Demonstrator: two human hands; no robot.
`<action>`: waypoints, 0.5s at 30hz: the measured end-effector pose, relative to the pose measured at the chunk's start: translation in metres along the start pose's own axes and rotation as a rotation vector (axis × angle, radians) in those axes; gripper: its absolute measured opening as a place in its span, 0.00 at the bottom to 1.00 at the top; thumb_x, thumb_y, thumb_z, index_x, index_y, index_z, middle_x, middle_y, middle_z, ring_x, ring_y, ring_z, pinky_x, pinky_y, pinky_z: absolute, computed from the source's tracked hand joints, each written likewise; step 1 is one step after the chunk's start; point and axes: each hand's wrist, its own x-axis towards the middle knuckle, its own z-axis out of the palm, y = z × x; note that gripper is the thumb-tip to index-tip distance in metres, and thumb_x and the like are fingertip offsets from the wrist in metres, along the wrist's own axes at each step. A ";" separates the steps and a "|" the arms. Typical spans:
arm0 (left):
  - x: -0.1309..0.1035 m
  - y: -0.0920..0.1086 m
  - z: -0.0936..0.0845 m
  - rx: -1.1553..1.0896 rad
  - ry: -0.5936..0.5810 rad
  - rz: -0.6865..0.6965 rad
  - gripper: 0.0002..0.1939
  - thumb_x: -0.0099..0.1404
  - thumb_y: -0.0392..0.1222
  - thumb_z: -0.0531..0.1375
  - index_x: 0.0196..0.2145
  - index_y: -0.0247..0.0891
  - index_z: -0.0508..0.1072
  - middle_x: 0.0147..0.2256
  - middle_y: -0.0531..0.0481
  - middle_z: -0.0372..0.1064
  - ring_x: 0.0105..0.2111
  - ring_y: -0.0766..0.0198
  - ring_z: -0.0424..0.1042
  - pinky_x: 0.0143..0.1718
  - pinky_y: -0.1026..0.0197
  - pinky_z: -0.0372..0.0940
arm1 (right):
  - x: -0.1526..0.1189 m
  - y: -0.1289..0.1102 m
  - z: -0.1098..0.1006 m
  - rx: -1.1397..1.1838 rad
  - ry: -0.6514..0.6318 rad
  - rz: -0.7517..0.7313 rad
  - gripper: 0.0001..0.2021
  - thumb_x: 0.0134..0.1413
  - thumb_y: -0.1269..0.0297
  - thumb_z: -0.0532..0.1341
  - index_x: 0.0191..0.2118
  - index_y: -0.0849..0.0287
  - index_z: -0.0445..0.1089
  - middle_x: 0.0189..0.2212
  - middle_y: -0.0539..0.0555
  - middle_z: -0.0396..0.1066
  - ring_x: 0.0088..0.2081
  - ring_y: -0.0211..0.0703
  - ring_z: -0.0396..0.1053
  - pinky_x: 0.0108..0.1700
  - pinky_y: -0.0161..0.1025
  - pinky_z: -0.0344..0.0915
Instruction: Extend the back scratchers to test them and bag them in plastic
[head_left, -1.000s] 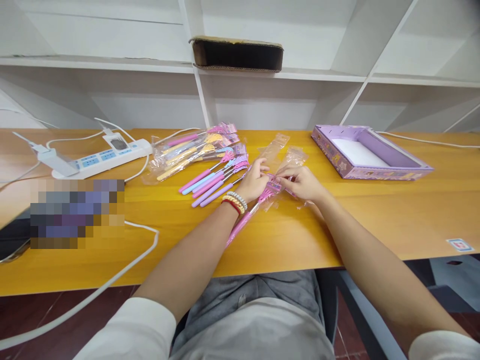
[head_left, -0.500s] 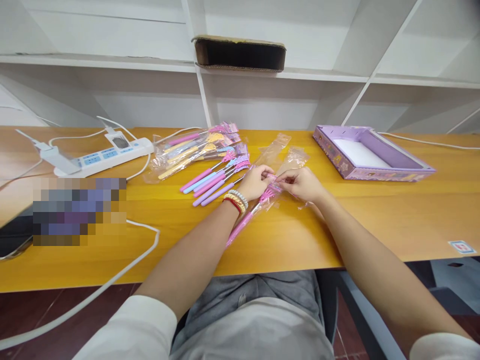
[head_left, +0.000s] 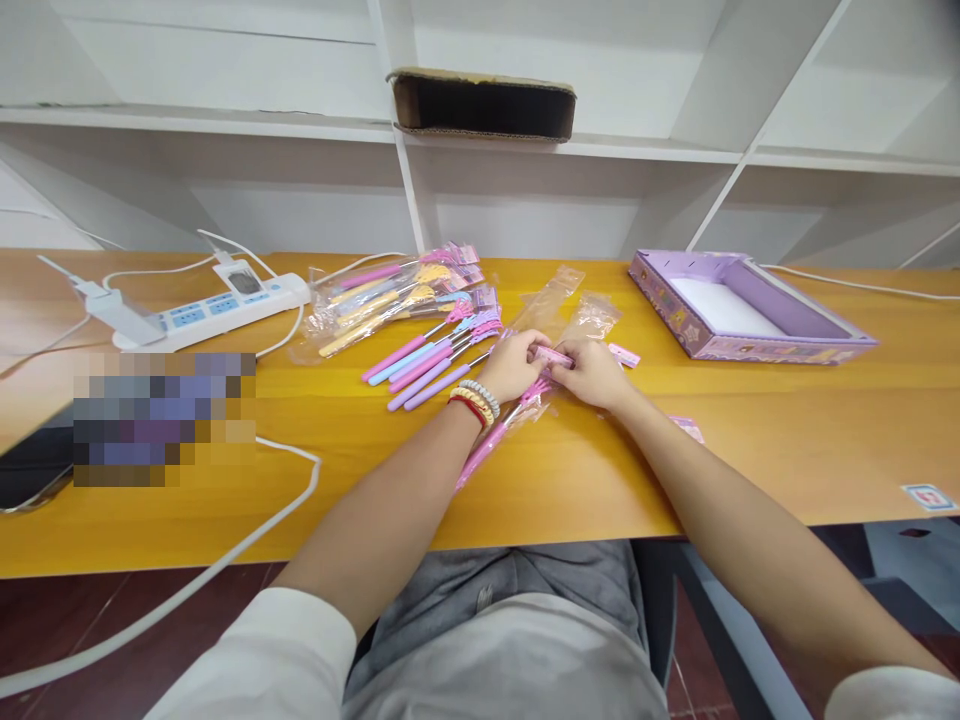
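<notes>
Both hands are meeting at the middle of the yellow table, pinching the top end of a pink stick that is lying in a clear wrapper, its handle pointing back toward the person's lap. The left hand, wearing bead bracelets at the wrist, is closing its fingers on the wrapper's near side, while the right hand is gripping a small pink label at the stick's head; the two hands are touching each other there. Just beyond the left hand, a row of loose sticks in pink, blue and purple is lying slanted, and behind them a heap of bagged sticks is resting near the wall. Empty clear bags are spreading out right behind the hands, with another pink label lying just beside the right hand. A purple box is sitting open well off to the right. A white power strip with its cables is lying far left.
</notes>
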 end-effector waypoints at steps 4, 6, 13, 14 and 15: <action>0.000 -0.001 0.000 0.026 -0.003 0.017 0.11 0.56 0.31 0.57 0.39 0.35 0.72 0.35 0.49 0.74 0.36 0.64 0.71 0.40 0.60 0.66 | 0.001 -0.001 0.003 0.069 -0.017 0.051 0.10 0.45 0.62 0.57 0.25 0.63 0.70 0.18 0.48 0.63 0.23 0.34 0.57 0.27 0.34 0.50; 0.000 -0.001 0.000 0.020 0.005 0.028 0.12 0.56 0.29 0.56 0.39 0.35 0.72 0.36 0.49 0.74 0.36 0.64 0.72 0.42 0.60 0.66 | 0.002 0.001 0.002 0.139 -0.041 0.054 0.09 0.43 0.63 0.57 0.25 0.63 0.70 0.18 0.47 0.61 0.23 0.34 0.56 0.26 0.33 0.50; 0.001 0.000 -0.002 -0.028 0.000 -0.011 0.19 0.54 0.24 0.52 0.41 0.34 0.73 0.37 0.48 0.75 0.38 0.65 0.73 0.43 0.62 0.67 | 0.002 0.009 -0.005 0.373 -0.202 0.081 0.11 0.36 0.69 0.53 0.29 0.63 0.70 0.17 0.46 0.61 0.20 0.33 0.54 0.22 0.32 0.48; 0.001 0.000 -0.002 -0.024 0.001 -0.014 0.20 0.54 0.24 0.52 0.42 0.33 0.74 0.38 0.47 0.75 0.38 0.65 0.73 0.43 0.62 0.67 | 0.002 0.009 -0.005 0.381 -0.207 0.088 0.12 0.36 0.69 0.53 0.30 0.63 0.71 0.17 0.46 0.61 0.20 0.33 0.54 0.22 0.32 0.48; 0.001 0.000 -0.002 -0.016 0.005 -0.016 0.20 0.54 0.24 0.52 0.42 0.33 0.74 0.38 0.46 0.75 0.38 0.64 0.73 0.44 0.62 0.67 | 0.002 0.009 -0.004 0.381 -0.206 0.094 0.13 0.36 0.69 0.54 0.31 0.64 0.71 0.17 0.46 0.62 0.20 0.33 0.55 0.22 0.32 0.48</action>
